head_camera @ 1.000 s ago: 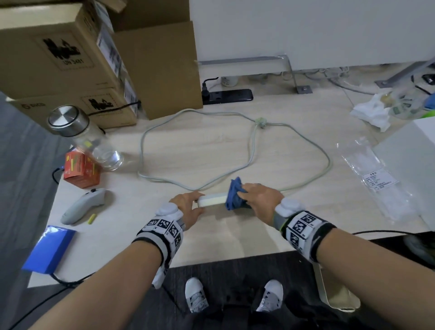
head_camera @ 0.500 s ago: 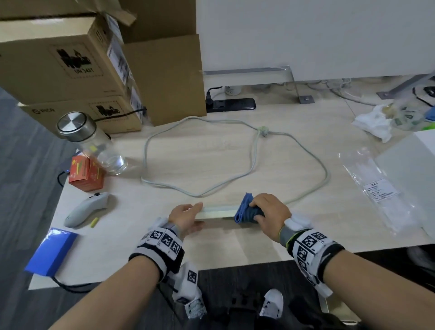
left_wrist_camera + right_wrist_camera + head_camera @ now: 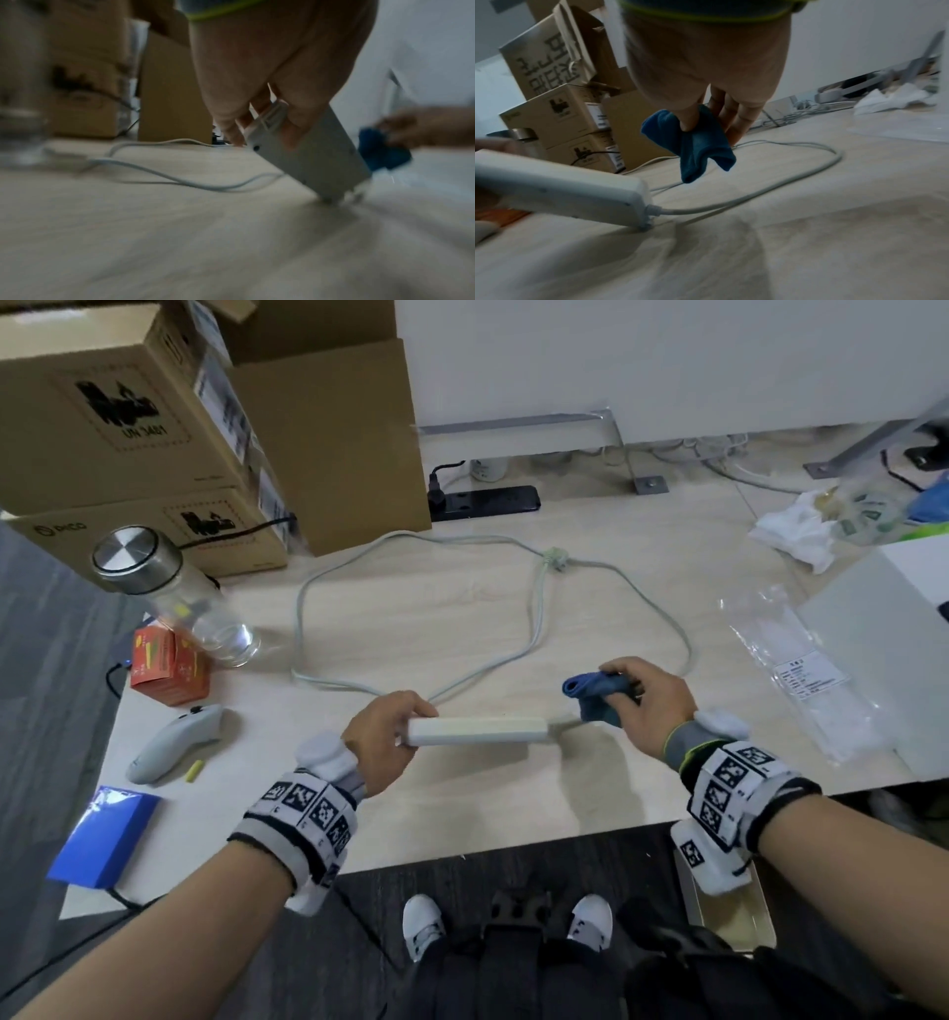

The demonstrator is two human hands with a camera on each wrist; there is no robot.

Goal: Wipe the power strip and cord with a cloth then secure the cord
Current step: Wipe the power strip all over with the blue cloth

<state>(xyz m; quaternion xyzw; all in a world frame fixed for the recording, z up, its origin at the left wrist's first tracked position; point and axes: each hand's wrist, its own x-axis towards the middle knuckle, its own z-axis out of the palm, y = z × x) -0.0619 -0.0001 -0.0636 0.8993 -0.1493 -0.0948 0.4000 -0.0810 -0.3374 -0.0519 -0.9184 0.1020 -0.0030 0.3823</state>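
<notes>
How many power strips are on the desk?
2: a white power strip near the front edge, held at one end by the left hand; a black power strip at the back. Others may be hidden.

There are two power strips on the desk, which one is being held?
The white power strip, gripped at one end by the left hand. The black power strip lies untouched by the wall.

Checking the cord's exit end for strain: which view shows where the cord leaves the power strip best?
Right wrist: the cord leaves the power strip sharply, close up. The head view shows that joint small and blurred; the left wrist view shows it blurred at the strip's lowered end.
</notes>
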